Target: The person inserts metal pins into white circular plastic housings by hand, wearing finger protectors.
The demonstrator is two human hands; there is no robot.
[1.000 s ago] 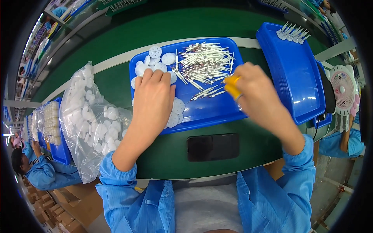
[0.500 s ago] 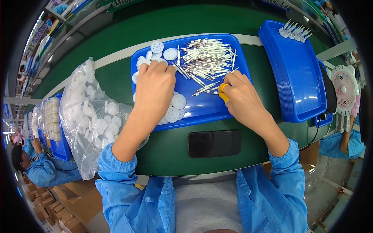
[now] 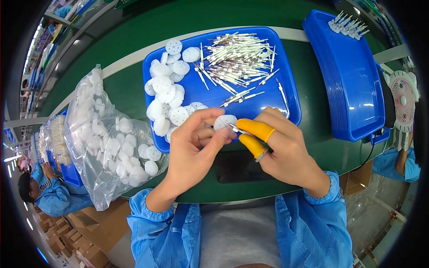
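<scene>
Between its thumb and fingers, my left hand (image 3: 196, 145) grips a round white plastic disc (image 3: 225, 122) just over the near edge of the blue tray (image 3: 214, 94). My right hand (image 3: 283, 145), with yellow finger cots on two fingers, pinches a thin white stick-like part (image 3: 236, 128) with a metallic tip. That tip meets the face of the disc; whether it sits in a hole I cannot tell. In the tray, more white discs (image 3: 166, 91) heap along the left side. A pile of similar slim white sticks (image 3: 241, 58) fills the far right part.
A clear plastic bag of white discs (image 3: 118, 147) lies left of the tray. Partly under my hands is a black phone (image 3: 243, 167). Stacked blue trays (image 3: 353, 80) stand at right, with assembled pieces (image 3: 347, 26) on top, beside a small fan (image 3: 403, 100). A co-worker (image 3: 58, 192) sits far left.
Both hands have drawn back from inside the tray toward me and come together. The left hand now has a disc, and the stick in the right hand has been brought to it.
</scene>
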